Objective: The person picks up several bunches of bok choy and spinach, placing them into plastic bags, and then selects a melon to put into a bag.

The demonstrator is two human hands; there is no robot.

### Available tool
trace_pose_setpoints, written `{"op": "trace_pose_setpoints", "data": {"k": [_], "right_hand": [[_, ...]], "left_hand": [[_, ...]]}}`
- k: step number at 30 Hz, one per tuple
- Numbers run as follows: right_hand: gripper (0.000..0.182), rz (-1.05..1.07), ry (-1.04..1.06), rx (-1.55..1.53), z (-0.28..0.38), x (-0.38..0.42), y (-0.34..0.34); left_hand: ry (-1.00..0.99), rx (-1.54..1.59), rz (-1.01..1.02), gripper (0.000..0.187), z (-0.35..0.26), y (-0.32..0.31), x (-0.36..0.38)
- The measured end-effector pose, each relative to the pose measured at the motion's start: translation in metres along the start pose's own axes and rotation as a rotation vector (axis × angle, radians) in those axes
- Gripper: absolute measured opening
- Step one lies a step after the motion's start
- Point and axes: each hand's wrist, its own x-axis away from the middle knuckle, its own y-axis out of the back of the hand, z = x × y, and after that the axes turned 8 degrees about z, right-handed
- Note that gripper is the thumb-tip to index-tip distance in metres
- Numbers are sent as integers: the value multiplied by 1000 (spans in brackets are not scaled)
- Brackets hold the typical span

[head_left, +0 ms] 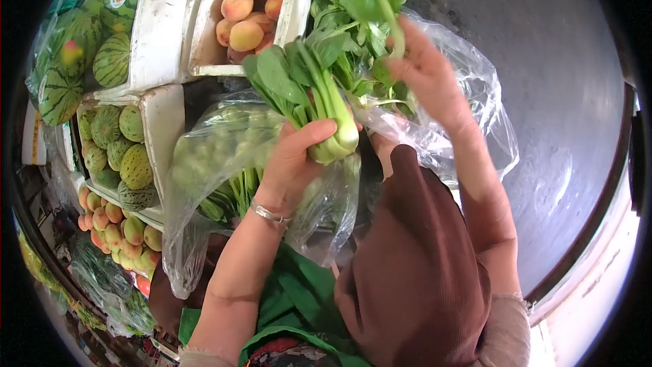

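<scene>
A head of bok choy [331,105] is in my left hand [292,156], gripped around its pale base with the leaves pointing up and left. My right hand [429,75], a little blurred, is closed on the stalk of a single bok choy leaf [390,17], apart from the head. Loose leafy greens [339,13] lie behind both hands, partly on a clear plastic bag [479,85]. Below my left hand, another clear bag [207,139] holds more greens [238,190].
At upper left stand white foam boxes with peaches [246,35], striped watermelons [112,60] and small green melons [136,166]. More peaches [122,231] lie lower left. A dark, smooth floor [557,95] stretches on the right. Brown cloth [414,265] covers my knee.
</scene>
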Motion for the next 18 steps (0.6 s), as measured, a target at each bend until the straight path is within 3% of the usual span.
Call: {"op": "trace_pose_setpoints", "data": {"k": [2, 4, 6, 8, 10, 12, 13, 16, 18], "right_hand": [[52, -97, 39, 91, 2, -7, 15], [52, -197, 88, 192, -6, -10, 38], [52, -48, -334, 459, -47, -3, 55], [45, -68, -197, 691, -106, 21, 48], [34, -82, -287, 735, -107, 45, 21], [33, 88, -42, 665, -117, 67, 3], [32, 118, -53, 560, -118, 74, -1], [31, 72, -208, 385, -109, 67, 12], [27, -33, -211, 453, -108, 58, 22]], "left_hand": [[28, 55, 96, 68, -1, 2, 6], [6, 122, 187, 57, -2, -1, 11], [98, 106, 146, 53, 0, 2, 14], [117, 103, 163, 45, -3, -5, 13], [106, 12, 74, 43, -6, -12, 12], [106, 31, 47, 41, -7, -14, 13], [92, 41, 70, 42, -7, -12, 14], [70, 45, 93, 40, -5, -9, 13], [76, 9, 85, 38, -1, -6, 12]]}}
